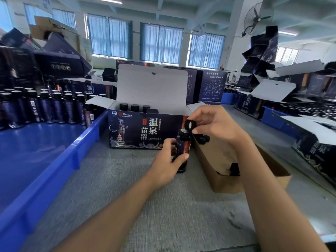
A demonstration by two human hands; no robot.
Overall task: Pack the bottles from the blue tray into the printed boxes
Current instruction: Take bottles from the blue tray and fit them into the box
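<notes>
My left hand (pixel 168 160) grips a dark bottle (pixel 182 151) standing on the grey table, just in front of the open printed box (pixel 141 131). My right hand (pixel 216 124) pinches a black cap (pixel 190 125) tilted just above the bottle's open neck. Three capped bottles (pixel 135 107) show inside the box along its back wall. Several dark bottles (pixel 45 106) stand at the far end of the blue tray (pixel 54 160) on the left.
A brown cardboard box (pixel 227 166) holding loose black caps sits right of the bottle, under my right forearm. More printed boxes (pixel 316 148) and blue trays line the right side and the back. Stacked dark cartons rise at the left and right rear.
</notes>
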